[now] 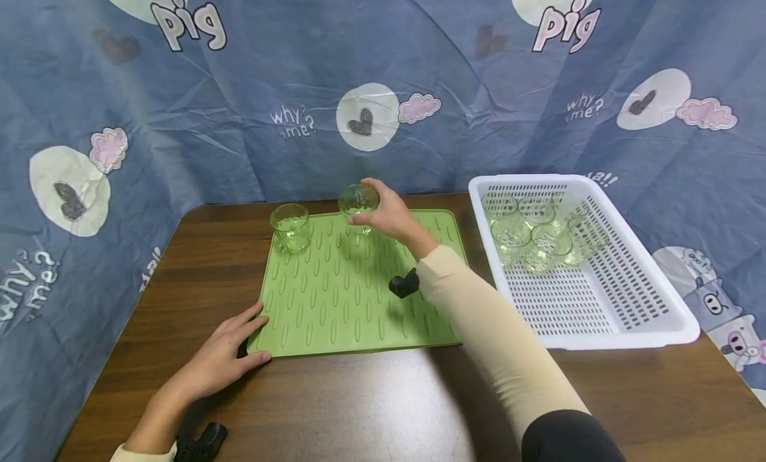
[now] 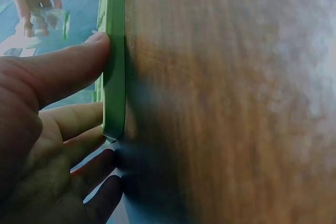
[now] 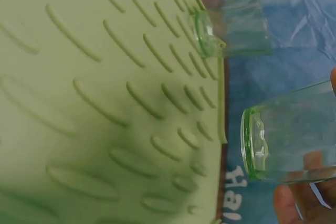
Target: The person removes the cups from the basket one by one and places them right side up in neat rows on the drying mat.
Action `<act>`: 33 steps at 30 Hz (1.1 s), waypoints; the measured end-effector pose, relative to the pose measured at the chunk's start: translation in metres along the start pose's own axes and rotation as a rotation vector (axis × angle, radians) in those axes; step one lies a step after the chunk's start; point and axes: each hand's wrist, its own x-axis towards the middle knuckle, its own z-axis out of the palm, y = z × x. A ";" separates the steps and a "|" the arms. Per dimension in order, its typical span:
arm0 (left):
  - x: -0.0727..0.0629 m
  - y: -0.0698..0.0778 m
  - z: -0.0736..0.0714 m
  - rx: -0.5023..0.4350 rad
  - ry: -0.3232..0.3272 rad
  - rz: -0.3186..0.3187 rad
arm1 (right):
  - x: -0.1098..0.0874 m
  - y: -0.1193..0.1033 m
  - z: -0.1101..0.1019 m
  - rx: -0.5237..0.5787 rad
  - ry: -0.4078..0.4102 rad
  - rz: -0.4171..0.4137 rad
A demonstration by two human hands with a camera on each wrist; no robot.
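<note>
Your right hand [image 1: 389, 213] grasps a glass [image 1: 353, 201], thumb on the near side of the wall and fingers on the far side. Position of the glass: above the far part of the green mat [image 1: 359, 296], rim up. In the right wrist view, its thick base faces the mat and is clear of it.

Your left hand [image 1: 224, 355] grasps no glass. Its fingers are extended at the near left corner of the mat; in the left wrist view, the thumb touches the near edge, with the other fingers around the corner.

Refer to the second glass [image 1: 292, 232] at the far left corner of the mat: it stands upright on the raised ribs, to the left of the glass you hold and apart from it.

Locate the white basket [image 1: 622, 340] on your right, beside the mat. It contains a cluster of basket glasses [image 1: 548, 249], grouped toward the far end; their clear walls overlap, so you cannot tell the exact count.

Both mat and basket lie on the brown table [image 1: 359, 409]. Behind the table hangs a blue cloth [image 1: 419, 50] with printed lettering. Your right arm, in a cream sleeve [image 1: 485, 322], extends across the mat.
</note>
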 end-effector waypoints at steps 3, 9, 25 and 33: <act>0.000 0.000 0.000 0.005 0.006 0.006 | 0.002 0.003 0.008 -0.001 -0.001 0.009; 0.000 0.001 -0.001 0.007 0.007 0.004 | 0.006 0.011 0.025 -0.001 -0.010 0.017; -0.002 0.001 -0.003 -0.008 -0.003 -0.015 | 0.021 0.017 0.053 0.117 0.054 0.042; -0.001 0.001 -0.002 -0.012 -0.017 -0.023 | 0.025 0.014 0.059 0.113 0.023 0.060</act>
